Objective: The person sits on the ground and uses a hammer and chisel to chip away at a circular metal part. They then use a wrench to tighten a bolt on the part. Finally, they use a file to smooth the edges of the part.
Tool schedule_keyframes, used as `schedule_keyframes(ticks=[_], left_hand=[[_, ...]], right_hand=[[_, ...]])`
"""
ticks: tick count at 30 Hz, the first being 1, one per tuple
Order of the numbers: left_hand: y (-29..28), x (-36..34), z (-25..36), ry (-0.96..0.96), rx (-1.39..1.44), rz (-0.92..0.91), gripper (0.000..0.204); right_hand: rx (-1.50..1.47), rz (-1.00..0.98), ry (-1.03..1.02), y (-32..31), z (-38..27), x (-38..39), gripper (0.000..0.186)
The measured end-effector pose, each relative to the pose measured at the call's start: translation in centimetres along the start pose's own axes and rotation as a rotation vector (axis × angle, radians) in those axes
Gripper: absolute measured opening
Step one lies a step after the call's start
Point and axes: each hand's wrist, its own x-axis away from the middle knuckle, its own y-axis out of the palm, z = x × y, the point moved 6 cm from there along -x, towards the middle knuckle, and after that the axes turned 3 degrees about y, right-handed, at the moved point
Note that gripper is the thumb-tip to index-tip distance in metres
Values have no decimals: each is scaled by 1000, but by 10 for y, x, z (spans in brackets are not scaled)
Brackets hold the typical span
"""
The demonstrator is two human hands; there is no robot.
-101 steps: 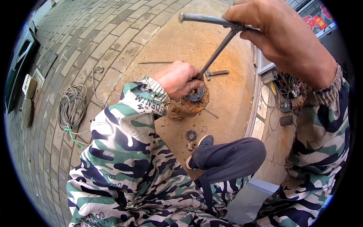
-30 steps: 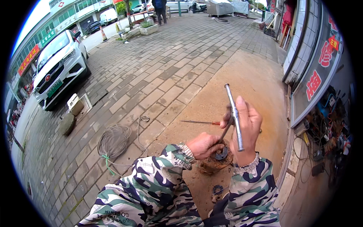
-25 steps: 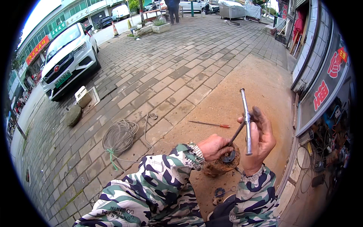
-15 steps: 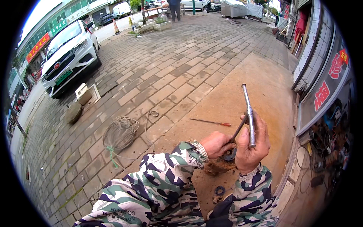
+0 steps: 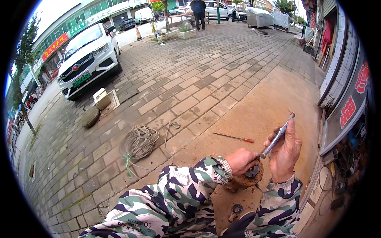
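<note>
My right hand [image 5: 287,152] is closed on a shiny metal T-handle bar [image 5: 278,136], thumb along it. My left hand [image 5: 243,160] grips the tool's lower shaft, mostly hidden here, just over a rusty cylindrical block [image 5: 238,183] with a dark round flange [image 5: 252,172] on top. A red-handled screwdriver [image 5: 247,140] lies on the concrete beyond my left hand. A dark ring [image 5: 237,208] and small parts lie on the ground below the block.
Coiled cable [image 5: 139,143] lies left on the brick paving [image 5: 182,95]. A white car [image 5: 89,59] and stone blocks [image 5: 101,99] are farther left. A person [image 5: 198,14] stands at the back. A shop door frame [image 5: 337,127] and jumbled tools [image 5: 343,170] line the right.
The view has tipped up from the ground to the street since the oldest frame. The T-handle's crossbar has swung from near upright to slanting up rightward, my right hand turning with it.
</note>
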Motion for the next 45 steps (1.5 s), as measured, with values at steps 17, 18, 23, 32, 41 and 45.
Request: schedule_keyframes(ticks=[17, 18, 23, 32, 41, 45], left_hand=[[4, 4, -21, 48, 162, 131, 16], [-1, 6, -21, 27, 135, 126, 16], [25, -14, -17, 11, 196, 50, 17], [-4, -7, 13, 44, 79, -101, 15], [-11, 3, 3, -29, 140, 53, 15], [-9, -5, 8, -25, 119, 20, 14]], right_hand=[[840, 156, -769, 19, -27, 34, 43], [827, 148, -834, 23, -28, 35, 44], [939, 131, -869, 6, -35, 37, 28], [-336, -432, 199, -3, 13, -12, 34], [376, -84, -595, 15, -17, 22, 25], [507, -48, -658, 8, -16, 26, 32]])
